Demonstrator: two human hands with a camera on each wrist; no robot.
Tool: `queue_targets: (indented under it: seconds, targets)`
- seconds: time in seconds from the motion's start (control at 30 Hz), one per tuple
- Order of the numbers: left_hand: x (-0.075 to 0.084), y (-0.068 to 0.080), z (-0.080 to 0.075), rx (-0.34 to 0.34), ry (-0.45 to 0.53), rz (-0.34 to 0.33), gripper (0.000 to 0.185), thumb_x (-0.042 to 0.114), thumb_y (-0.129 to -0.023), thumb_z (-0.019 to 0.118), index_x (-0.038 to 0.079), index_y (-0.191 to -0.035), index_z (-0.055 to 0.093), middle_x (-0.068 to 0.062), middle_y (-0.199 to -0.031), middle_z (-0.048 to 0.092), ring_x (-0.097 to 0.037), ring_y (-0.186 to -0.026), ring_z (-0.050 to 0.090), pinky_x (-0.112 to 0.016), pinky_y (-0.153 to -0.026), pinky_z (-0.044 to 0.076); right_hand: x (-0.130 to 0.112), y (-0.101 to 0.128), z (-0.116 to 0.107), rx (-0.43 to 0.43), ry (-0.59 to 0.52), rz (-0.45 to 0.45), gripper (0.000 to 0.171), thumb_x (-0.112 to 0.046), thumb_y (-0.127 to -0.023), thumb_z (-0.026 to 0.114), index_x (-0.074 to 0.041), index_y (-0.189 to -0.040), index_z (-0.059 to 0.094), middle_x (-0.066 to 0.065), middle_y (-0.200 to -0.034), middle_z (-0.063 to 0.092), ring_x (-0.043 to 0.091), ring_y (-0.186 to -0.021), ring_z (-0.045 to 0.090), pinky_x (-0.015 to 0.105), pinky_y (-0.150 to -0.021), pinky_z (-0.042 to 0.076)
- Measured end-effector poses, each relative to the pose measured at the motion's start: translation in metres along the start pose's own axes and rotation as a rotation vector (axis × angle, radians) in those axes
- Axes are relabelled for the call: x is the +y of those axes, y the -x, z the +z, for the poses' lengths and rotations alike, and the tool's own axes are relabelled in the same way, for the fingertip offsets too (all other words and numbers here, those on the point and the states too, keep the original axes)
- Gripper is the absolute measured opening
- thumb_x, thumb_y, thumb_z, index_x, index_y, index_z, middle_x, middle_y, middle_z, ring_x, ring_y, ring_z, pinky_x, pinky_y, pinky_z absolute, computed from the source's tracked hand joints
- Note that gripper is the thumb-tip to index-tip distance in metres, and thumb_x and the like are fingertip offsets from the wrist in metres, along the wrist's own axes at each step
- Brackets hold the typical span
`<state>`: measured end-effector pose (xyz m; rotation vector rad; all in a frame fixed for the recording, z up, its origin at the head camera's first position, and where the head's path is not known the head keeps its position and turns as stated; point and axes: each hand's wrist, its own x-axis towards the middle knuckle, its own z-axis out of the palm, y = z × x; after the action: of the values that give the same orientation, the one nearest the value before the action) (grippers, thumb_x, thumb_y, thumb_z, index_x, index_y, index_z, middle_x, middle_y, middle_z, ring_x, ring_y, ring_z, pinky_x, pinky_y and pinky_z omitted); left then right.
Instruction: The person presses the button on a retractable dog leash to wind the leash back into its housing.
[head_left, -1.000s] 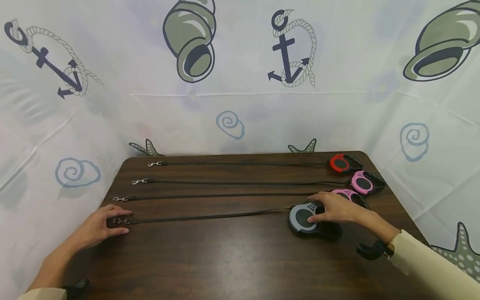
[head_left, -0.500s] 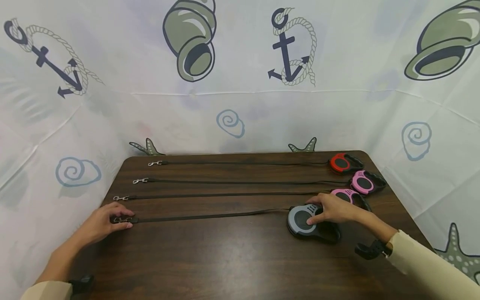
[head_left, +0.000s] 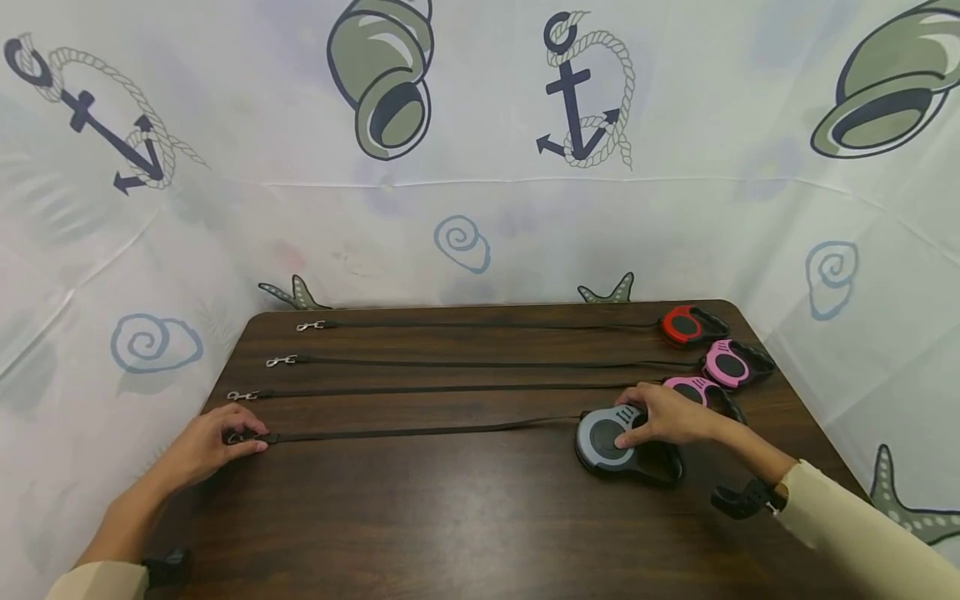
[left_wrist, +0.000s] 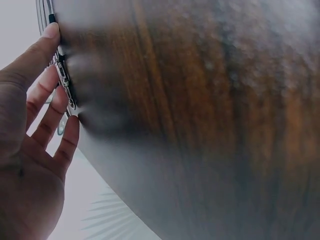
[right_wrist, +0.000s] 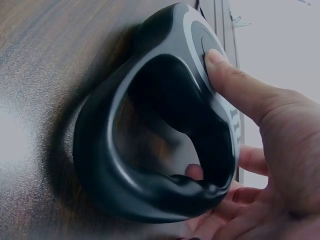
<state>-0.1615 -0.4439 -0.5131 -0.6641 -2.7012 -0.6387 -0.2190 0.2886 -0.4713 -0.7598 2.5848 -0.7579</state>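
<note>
A grey and black retractable dog leash [head_left: 597,446] lies nearest me on the table, its black strap [head_left: 405,432] drawn out to the left. My right hand [head_left: 667,417] holds its case, thumb on the dark round centre and the other fingers at the far side. The right wrist view shows the black loop handle [right_wrist: 95,150] large, outside my grasp. At the strap's other end, my left hand [head_left: 198,446] pinches the strap beside the metal snap clip [left_wrist: 64,82]. The fingers partly hide that clip in the head view.
Behind lie a red leash [head_left: 682,325] and two pink leashes [head_left: 726,363], straps stretched parallel leftward to metal clips [head_left: 281,361]. One pink case is partly behind my right hand. A patterned cloth [head_left: 480,125] surrounds the brown table [head_left: 450,517].
My left hand has shifted slightly right, and its thumb and fingers have closed on the strap end by the clip. The right hand stays on the grey leash, nearly still.
</note>
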Motion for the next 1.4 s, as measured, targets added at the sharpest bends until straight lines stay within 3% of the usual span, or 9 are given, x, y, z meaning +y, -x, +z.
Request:
queue_targets:
  seconds: [0.4, 0.5, 0.73, 0.97, 1.1, 1.27, 1.4]
  targets:
    - [0.002, -0.001, 0.001, 0.019, 0.06, 0.062, 0.041, -0.003, -0.062, 0.098, 0.02, -0.082, 0.071, 0.006, -0.087, 0.069, -0.004, -0.078, 0.065, -0.01, -0.075, 0.044, -0.004, 0.002, -0.008, 0.051, -0.074, -0.027, 0.054, -0.039, -0.083, 0.091, -0.012, -0.121, 0.064, -0.004, -0.094, 0.065, 0.016, -0.084, 0.059, 0.027, -0.071, 0.046]
    - [0.002, -0.001, -0.001, 0.028, 0.046, 0.03, 0.04, -0.003, -0.063, 0.097, 0.02, -0.082, 0.071, 0.007, -0.086, 0.071, -0.002, -0.078, 0.065, -0.008, -0.075, 0.044, -0.003, 0.001, -0.01, 0.067, -0.086, -0.04, 0.054, -0.038, -0.083, 0.092, -0.013, -0.121, 0.064, -0.002, -0.094, 0.064, 0.018, -0.083, 0.059, 0.027, -0.069, 0.045]
    - [0.008, 0.001, -0.007, -0.013, 0.082, -0.102, 0.026, -0.001, -0.073, 0.091, 0.013, -0.086, 0.074, 0.015, -0.074, 0.069, 0.007, -0.066, 0.059, -0.012, -0.059, 0.045, -0.002, 0.0, -0.013, 0.104, -0.12, -0.036, 0.054, -0.034, -0.083, 0.093, -0.012, -0.123, 0.064, 0.001, -0.097, 0.066, 0.018, -0.085, 0.06, 0.027, -0.07, 0.048]
    - [0.01, 0.001, -0.013, 0.001, 0.094, -0.093, 0.026, -0.003, -0.069, 0.091, 0.012, -0.084, 0.076, 0.012, -0.073, 0.072, 0.007, -0.064, 0.061, -0.011, -0.058, 0.046, 0.006, 0.0, -0.016, 0.073, -0.247, -0.023, 0.053, -0.027, -0.086, 0.091, -0.008, -0.126, 0.062, 0.007, -0.105, 0.07, 0.021, -0.09, 0.063, 0.029, -0.073, 0.055]
    - [0.011, -0.001, -0.016, -0.03, 0.097, -0.08, 0.024, -0.002, -0.07, 0.092, 0.01, -0.085, 0.079, 0.012, -0.073, 0.074, 0.008, -0.065, 0.061, -0.011, -0.057, 0.046, 0.013, 0.0, -0.021, 0.039, -0.321, -0.007, 0.051, -0.02, -0.088, 0.089, -0.004, -0.128, 0.061, 0.01, -0.106, 0.07, 0.021, -0.086, 0.064, 0.03, -0.068, 0.058]
    - [0.012, -0.005, -0.019, -0.072, 0.079, -0.074, 0.022, 0.001, -0.071, 0.092, 0.011, -0.086, 0.081, 0.016, -0.073, 0.074, 0.009, -0.065, 0.06, -0.011, -0.057, 0.045, 0.018, -0.001, -0.03, 0.023, -0.333, 0.022, 0.05, -0.021, -0.089, 0.088, -0.003, -0.129, 0.062, 0.011, -0.103, 0.069, 0.02, -0.077, 0.062, 0.033, -0.06, 0.057]
    - [0.013, -0.01, -0.021, -0.092, 0.055, -0.066, 0.023, 0.001, -0.07, 0.092, 0.013, -0.085, 0.08, 0.016, -0.074, 0.073, 0.008, -0.066, 0.059, -0.012, -0.057, 0.045, 0.021, -0.001, -0.033, 0.007, -0.348, 0.03, 0.051, -0.02, -0.09, 0.087, -0.003, -0.131, 0.062, 0.011, -0.103, 0.071, 0.021, -0.08, 0.064, 0.034, -0.061, 0.058]
